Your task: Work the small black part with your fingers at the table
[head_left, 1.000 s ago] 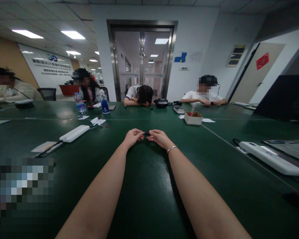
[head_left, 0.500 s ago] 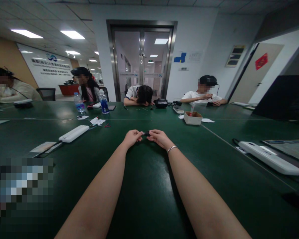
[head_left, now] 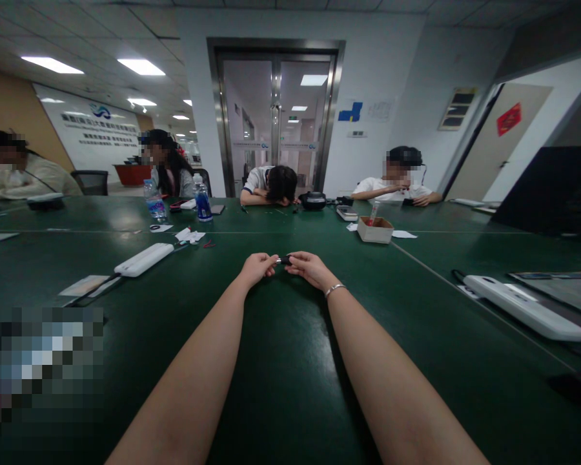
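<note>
Both my arms stretch forward over the dark green table (head_left: 281, 361). My left hand (head_left: 257, 266) and my right hand (head_left: 308, 266) meet at arm's length, fingers pinched together. Between their fingertips sits a small dark object (head_left: 284, 259), too small to name. A thin silver bracelet (head_left: 334, 289) circles my right wrist. The hands hover just above the tabletop.
A white power strip (head_left: 144, 259) lies to the left, another white strip (head_left: 525, 307) to the right. A small cardboard box (head_left: 376, 228) and water bottles (head_left: 203, 203) stand farther back. Several people sit along the far side. A dark screen (head_left: 547, 188) stands at right.
My hands have stayed in place, with only slight finger movement on the small dark object. A person at the far side has shifted their head a little.
</note>
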The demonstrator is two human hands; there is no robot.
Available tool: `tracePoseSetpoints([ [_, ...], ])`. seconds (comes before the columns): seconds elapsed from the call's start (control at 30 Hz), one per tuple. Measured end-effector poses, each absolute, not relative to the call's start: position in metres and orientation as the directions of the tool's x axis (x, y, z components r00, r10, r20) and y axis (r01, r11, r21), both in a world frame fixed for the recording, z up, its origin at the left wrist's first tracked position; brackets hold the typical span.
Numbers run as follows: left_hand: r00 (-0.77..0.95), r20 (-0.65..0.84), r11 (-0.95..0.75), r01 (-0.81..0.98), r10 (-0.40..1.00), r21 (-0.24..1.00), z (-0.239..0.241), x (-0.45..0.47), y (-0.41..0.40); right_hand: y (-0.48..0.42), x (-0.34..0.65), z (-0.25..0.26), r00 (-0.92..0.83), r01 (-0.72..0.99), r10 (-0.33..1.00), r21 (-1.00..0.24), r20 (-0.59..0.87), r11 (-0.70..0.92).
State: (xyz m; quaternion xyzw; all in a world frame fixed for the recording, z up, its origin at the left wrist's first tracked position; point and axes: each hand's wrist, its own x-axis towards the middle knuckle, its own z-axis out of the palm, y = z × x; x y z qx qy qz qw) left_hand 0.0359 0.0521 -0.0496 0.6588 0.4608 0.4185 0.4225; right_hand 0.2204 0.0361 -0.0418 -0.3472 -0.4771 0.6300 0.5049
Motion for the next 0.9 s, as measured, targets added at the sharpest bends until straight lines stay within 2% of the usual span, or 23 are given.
tracePoseSetpoints([
  [0.67,0.209,0.157,-0.219,0.316,0.965,0.923,-0.0488,0.0358,0.0510,0.0339,0.2234,-0.0401,-0.335,-0.299,0.937,-0.954,0.097,-0.008],
  [0.9,0.241,0.157,-0.216,0.242,0.958,0.946,-0.0427,0.0372,0.0448,0.0351,0.2228,-0.0402,-0.309,-0.317,0.949,-0.948,0.066,-0.038],
])
